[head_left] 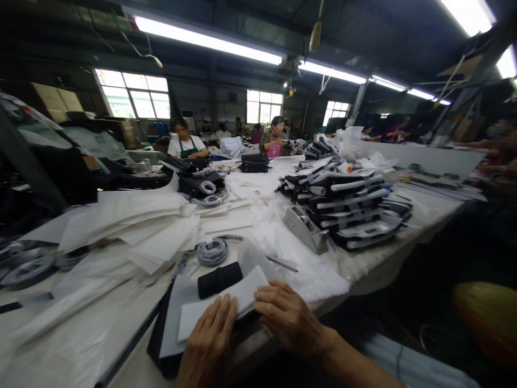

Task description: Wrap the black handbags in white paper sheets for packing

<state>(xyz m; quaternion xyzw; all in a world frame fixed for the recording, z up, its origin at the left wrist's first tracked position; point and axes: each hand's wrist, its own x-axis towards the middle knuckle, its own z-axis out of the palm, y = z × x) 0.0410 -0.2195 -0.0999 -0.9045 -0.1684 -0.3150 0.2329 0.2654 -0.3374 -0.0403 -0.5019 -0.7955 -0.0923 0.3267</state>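
My left hand lies flat with fingers stretched out on a white sheet that covers a flat black piece at the table's near edge. My right hand rests beside it, fingers spread, its fingertips on the right end of the same white sheet. A black folded piece sits on the sheet just beyond my fingers. Neither hand grips anything.
A grey strap coil and a grey tape dispenser lie beyond. A tall stack of black and white pieces stands right. White sheets spread left. Several people work at the table's far end.
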